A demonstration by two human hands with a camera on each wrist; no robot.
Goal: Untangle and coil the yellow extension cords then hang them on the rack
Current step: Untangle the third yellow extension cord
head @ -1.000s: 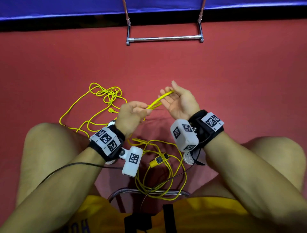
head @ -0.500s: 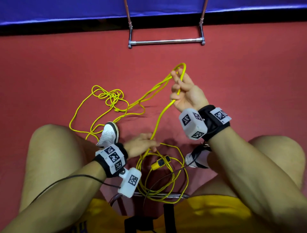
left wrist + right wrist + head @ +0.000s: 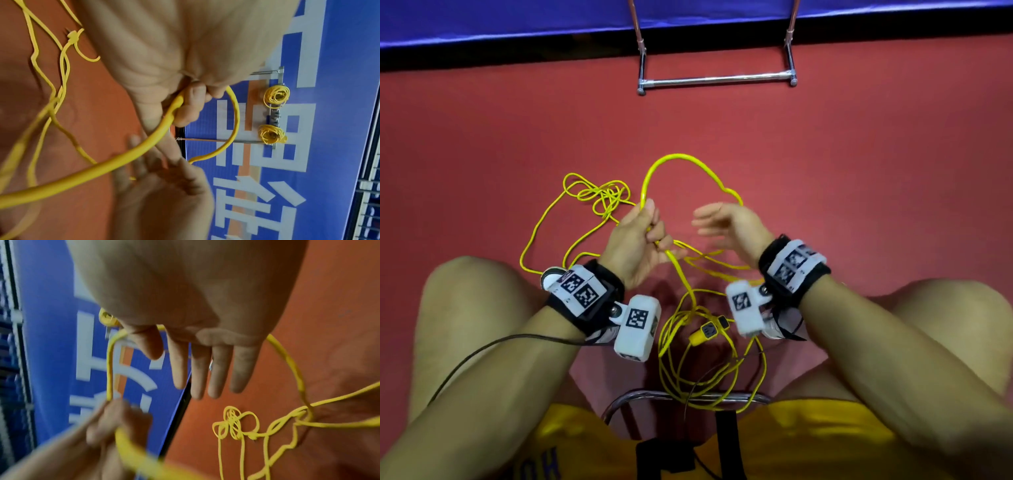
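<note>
A yellow extension cord [image 3: 677, 158] rises in a big loop in front of me. My left hand [image 3: 652, 224] grips the cord where the loop starts; the left wrist view shows its fingers [image 3: 191, 100] curled round it. My right hand [image 3: 710, 219] is beside it with fingers [image 3: 218, 378] straight and holds nothing, and the loop's far side passes behind this hand. On the red floor to the left lies a tangled knot [image 3: 601, 195] of cord. More cord is piled between my legs with a yellow plug [image 3: 707, 332].
The rack's chrome base bar [image 3: 717, 80] stands ahead against a blue banner [image 3: 517, 17]. Two coiled yellow cords [image 3: 276, 95] [image 3: 271, 134] hang on the rack. A chrome chair frame [image 3: 640, 397] sits under me, and a dark cable [image 3: 482, 346] runs from my left wrist.
My left hand came up from the pile between my legs and now grips the cord high. My right hand let go of the cord and opened, moving down and nearer.
</note>
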